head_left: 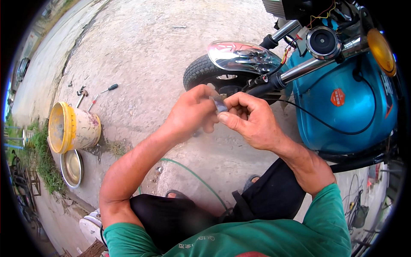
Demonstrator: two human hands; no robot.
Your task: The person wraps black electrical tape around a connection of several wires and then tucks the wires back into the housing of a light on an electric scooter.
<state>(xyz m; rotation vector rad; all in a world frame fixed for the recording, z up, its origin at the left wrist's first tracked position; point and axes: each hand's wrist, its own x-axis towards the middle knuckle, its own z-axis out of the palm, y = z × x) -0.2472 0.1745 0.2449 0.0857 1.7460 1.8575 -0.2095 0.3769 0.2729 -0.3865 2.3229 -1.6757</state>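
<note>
Grip: right hand (253, 123) pinching small greyish piece (220, 106); left hand (191, 109) blurred, cannot tell | unreleased as yet | wiring (284, 56) exposed

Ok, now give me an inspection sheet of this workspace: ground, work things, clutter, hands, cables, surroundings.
Ground: pale, rough concrete, cracked toward the left.
Work things: small see-through item, kind unclear; blue vehicle body with front wheel beyond the hands.
Clutter: yellow-rimmed bucket, metal basin beside it, screwdriver lying nearby.
Hands: right hand pinches the item; left hand is close against it, blurred, grip unclear.
Cables: black cable loops across the blue body; green line curves along the ground.
Surroundings: grass at left.
</note>
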